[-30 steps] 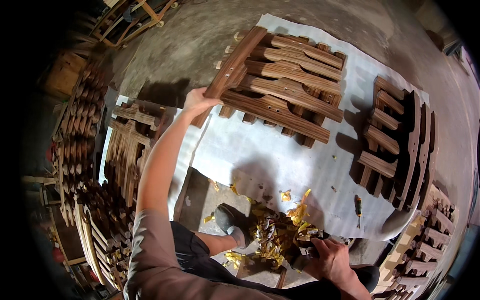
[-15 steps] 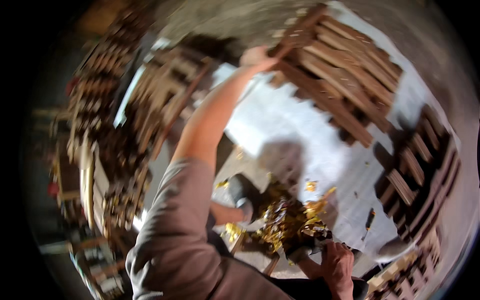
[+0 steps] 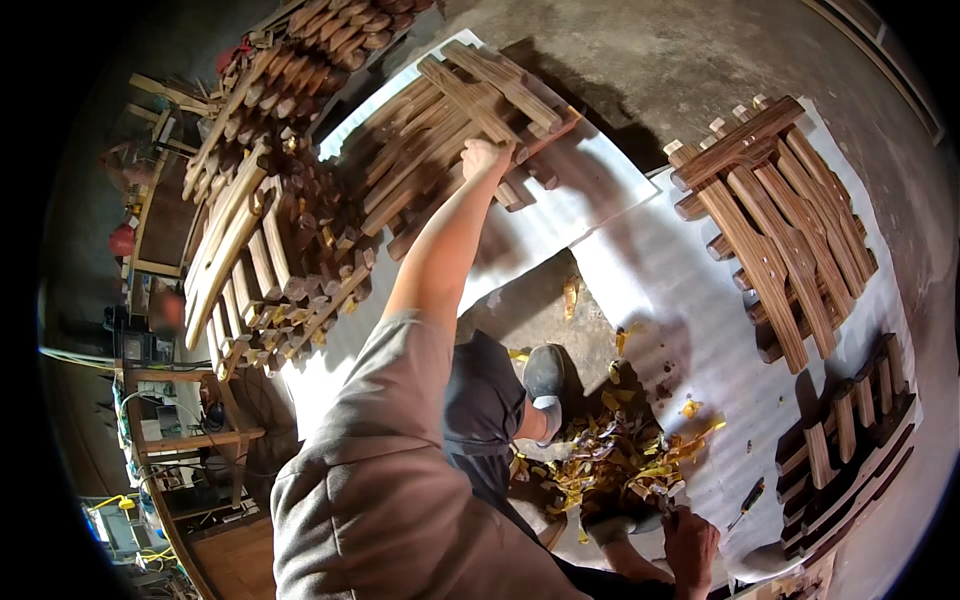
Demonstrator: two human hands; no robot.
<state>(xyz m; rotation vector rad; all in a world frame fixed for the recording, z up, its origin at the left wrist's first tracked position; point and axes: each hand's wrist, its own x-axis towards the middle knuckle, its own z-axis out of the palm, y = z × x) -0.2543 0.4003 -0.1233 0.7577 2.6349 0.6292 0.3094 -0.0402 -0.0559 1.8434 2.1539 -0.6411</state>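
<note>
My left hand [image 3: 485, 158] reaches far out to a stack of brown wooden frame parts [image 3: 410, 120]. Its fingers are closed on the near end of a wooden frame part [image 3: 465, 100] lying across the top of that stack. At the lower edge, my right hand [image 3: 690, 545] is curled into a fist beside my foot. A small dark thing shows at its fingertips, too small to name. Between my feet lies a heap of crumpled yellow and brown scraps [image 3: 615, 450].
Another stack of wooden frames [image 3: 790, 230] rests on white sheeting [image 3: 690, 390] at the right, with a smaller stack [image 3: 850, 450] nearer. A yellow-and-black screwdriver [image 3: 750, 500] lies beside it. More wooden parts [image 3: 250, 260] are piled at the left, above a cluttered wooden bench [image 3: 190, 440].
My view has swung left. My left hand has moved from the right stack to the stack left of it. My right hand stays low and closed.
</note>
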